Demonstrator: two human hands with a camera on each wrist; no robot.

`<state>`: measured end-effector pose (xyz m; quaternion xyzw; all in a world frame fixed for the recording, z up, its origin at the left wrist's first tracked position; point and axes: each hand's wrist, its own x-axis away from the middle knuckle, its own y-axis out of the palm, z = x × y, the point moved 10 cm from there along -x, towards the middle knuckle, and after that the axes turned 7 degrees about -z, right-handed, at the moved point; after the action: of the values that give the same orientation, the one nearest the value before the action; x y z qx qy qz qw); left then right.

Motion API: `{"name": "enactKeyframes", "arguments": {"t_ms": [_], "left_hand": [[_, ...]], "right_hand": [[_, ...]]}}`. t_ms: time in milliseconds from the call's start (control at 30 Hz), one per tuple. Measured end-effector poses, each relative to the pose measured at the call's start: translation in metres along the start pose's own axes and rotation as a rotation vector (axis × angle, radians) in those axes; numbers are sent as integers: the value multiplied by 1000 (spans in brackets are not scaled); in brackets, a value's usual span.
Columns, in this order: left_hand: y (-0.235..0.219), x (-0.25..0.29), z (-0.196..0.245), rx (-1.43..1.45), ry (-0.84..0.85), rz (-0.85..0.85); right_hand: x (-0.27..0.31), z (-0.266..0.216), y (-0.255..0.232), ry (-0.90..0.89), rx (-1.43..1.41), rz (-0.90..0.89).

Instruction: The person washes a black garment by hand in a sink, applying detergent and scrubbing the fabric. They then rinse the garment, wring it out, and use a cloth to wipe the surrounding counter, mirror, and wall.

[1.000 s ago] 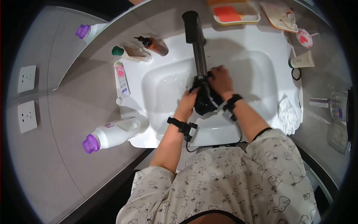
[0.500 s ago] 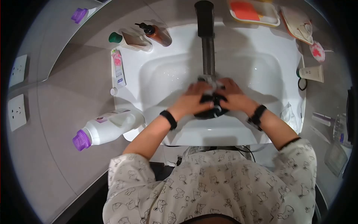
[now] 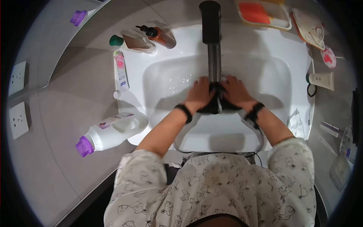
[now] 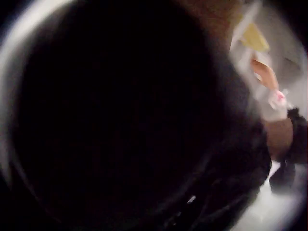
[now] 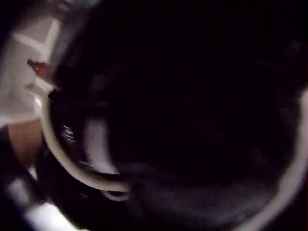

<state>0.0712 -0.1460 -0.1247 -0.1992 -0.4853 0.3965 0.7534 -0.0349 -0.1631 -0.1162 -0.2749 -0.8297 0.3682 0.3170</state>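
A wet black cloth (image 3: 212, 109) hangs beneath the dark faucet (image 3: 211, 26) over the white sink (image 3: 210, 142). On its left side my left hand (image 3: 198, 95) grips it, the back of the hand facing up. My right hand (image 3: 238, 92) holds the other side, close to the faucet's spout. Black fabric (image 4: 120, 115) fills most of the left wrist view and hides the fingers there. In the right wrist view the dark cloth (image 5: 192, 106) also blocks the hand, and a pale cord (image 5: 65, 156) curves along it.
A white bottle with a purple cap (image 3: 113, 132) lies at the sink's left. Behind it are a toothpaste tube (image 3: 121, 72), a green-capped bottle (image 3: 138, 44) and a brown pump bottle (image 3: 162, 37). Trays (image 3: 264, 15) sit at the back right; a cream tube (image 3: 321, 80) lies right.
The black cloth went from bunched up to spread between both hands. My hands came together over it, then drew apart, one on each side below the spout.
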Motion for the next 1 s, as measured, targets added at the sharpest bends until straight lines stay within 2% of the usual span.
{"name": "enactKeyframes", "arguments": {"t_ms": [33, 67, 100, 167, 200, 233, 267, 333, 400, 467, 533, 600, 667, 733, 767, 800, 867, 900, 933, 967, 1000], "left_hand": [[4, 27, 18, -193, 149, 109], [12, 55, 37, -388, 299, 211], [22, 68, 48, -440, 374, 190], [34, 48, 38, -448, 342, 170], [33, 30, 34, -460, 313, 164], [31, 2, 20, -414, 149, 52], [20, -15, 15, -418, 148, 58], [6, -38, -34, 250, -154, -18], [-9, -40, -31, 201, -83, -7], [-4, -24, -30, 166, -35, -8], [2, 25, 12, -376, 292, 248], [14, 50, 29, -371, 337, 251], [22, 19, 28, -443, 301, 239], [37, -36, -25, -328, -91, 46], [18, -37, -28, -248, -92, 273], [10, -33, -28, -250, -92, 275], [-17, -18, -21, 45, 84, 306], [-18, -14, -30, 57, 206, 344], [-35, -5, -30, 57, 209, 347], [-32, -4, -57, 871, 93, 210], [-12, 6, -56, 1679, -66, 28]], "right_hand": [[25, -18, 0, -201, 125, 108], [49, -35, 0, -281, 190, 99], [57, -36, 12, -298, 207, 54], [50, -33, 29, -322, 231, 20], [27, -17, 38, -250, 260, -36], [4, -2, 40, -176, 288, -89], [-16, 0, 29, -179, 290, -84], [-47, 40, 24, 224, -222, -237], [-49, 41, 16, 245, -273, -202], [-29, 38, 23, 260, -331, -195], [21, -23, -1, -231, 237, 76], [30, -23, 20, -268, 293, 39], [24, -29, 30, -324, 352, 2], [-18, 3, 22, -38, 331, -74], [-27, 14, 18, 13, 246, 27], [-32, 19, 15, 12, 246, 29], [-31, 33, 0, -22, -192, 52], [-23, 36, -20, 4, -449, -50], [-17, 59, -34, 16, -734, 141], [-19, 83, -25, 119, -932, 119], [-21, 102, -15, 233, -1133, 86]]}}
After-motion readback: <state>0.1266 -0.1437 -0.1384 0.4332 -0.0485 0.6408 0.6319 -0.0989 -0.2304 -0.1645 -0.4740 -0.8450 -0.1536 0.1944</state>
